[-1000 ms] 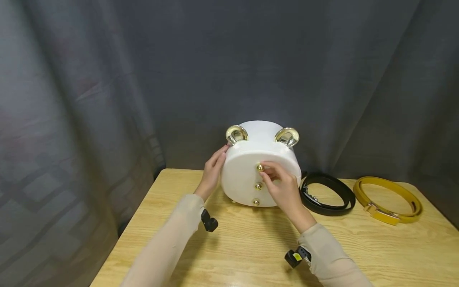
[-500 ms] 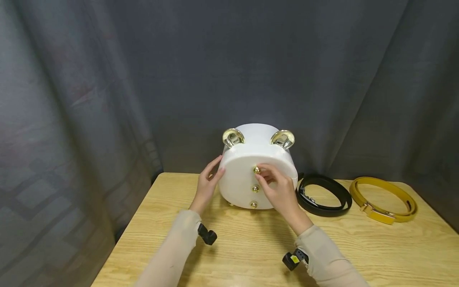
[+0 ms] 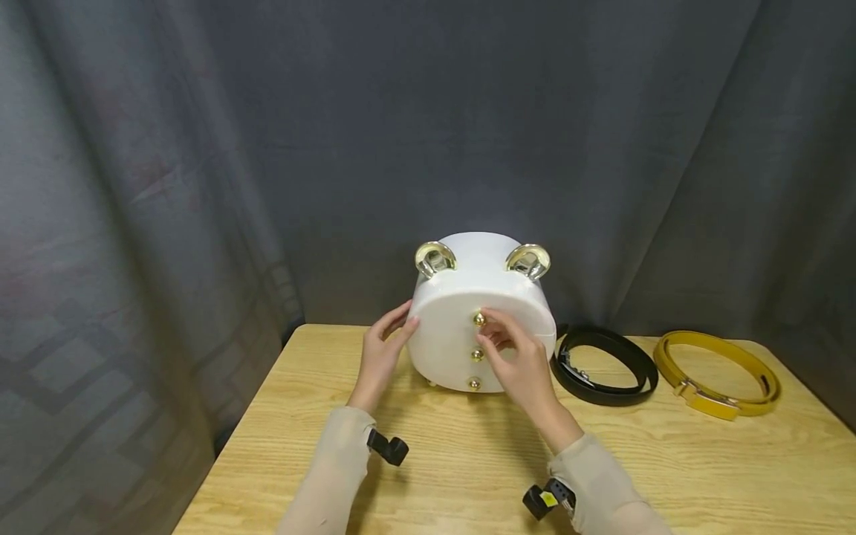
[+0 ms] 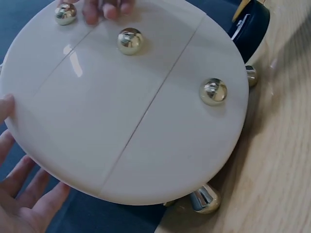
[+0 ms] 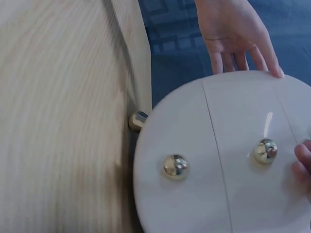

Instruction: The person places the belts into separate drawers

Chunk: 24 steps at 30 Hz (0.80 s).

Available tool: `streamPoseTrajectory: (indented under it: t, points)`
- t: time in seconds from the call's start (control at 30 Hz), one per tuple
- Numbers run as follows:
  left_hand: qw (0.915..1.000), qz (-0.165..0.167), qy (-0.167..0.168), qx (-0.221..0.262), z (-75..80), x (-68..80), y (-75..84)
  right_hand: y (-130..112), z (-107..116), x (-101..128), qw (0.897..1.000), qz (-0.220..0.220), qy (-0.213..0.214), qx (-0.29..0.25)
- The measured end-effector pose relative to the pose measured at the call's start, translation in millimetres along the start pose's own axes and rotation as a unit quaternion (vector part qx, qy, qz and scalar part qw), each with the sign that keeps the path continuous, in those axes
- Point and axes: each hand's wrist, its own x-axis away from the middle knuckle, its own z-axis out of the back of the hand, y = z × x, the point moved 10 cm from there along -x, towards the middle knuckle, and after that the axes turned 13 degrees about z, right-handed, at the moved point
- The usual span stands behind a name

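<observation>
Box (image 3: 483, 327) front facing hands; right hand (image 3: 518, 360) pinching top knob (image 3: 478, 319), left hand (image 3: 383, 349) flat, bracing left rim.

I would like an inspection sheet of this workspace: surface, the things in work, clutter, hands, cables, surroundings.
Surface: light wooden table, grain visible.
Things in work: round white box lying on its side, flat face toward the person; three gold knobs in a row on that face; two gold ring handles on the upper side; small gold feet at the table.
Clutter: black belt coiled right of the box; yellow belt coiled further right.
Hands: left hand rests with straight fingers on the box's left rim; right hand has fingertips at the top knob, grip unclear.
Cables: nothing seen.
Surroundings: dark grey curtain behind and at left.
</observation>
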Motion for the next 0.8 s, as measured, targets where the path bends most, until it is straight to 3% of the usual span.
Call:
streamPoseTrajectory:
  t: [0.1, 0.3, 0.4, 0.57, 0.8]
  points:
    - [1.0, -0.001, -0.004, 0.001, 0.1, 0.0, 1.0, -2, 4, 6, 0.999, -0.038, 0.021, -0.002]
    - [0.9997, 0.012, -0.022, 0.004, -4.0, 15.9, 25.4, 8, 7, 25, 0.992, -0.12, 0.048, -0.01]
    - [0.9995, 0.017, -0.026, 0.002, -3.6, 18.8, 29.0, 20, 1, 37, 0.992, -0.121, 0.025, 0.005]
    - [0.9994, 0.021, -0.027, 0.0, -2.5, 17.7, 28.5, 21, -8, 42, 0.991, -0.128, -0.017, 0.028]
    - [0.9991, 0.027, -0.031, -0.01, -1.1, 17.2, 30.1, 27, -16, 48, 0.99, -0.14, -0.024, 0.021]
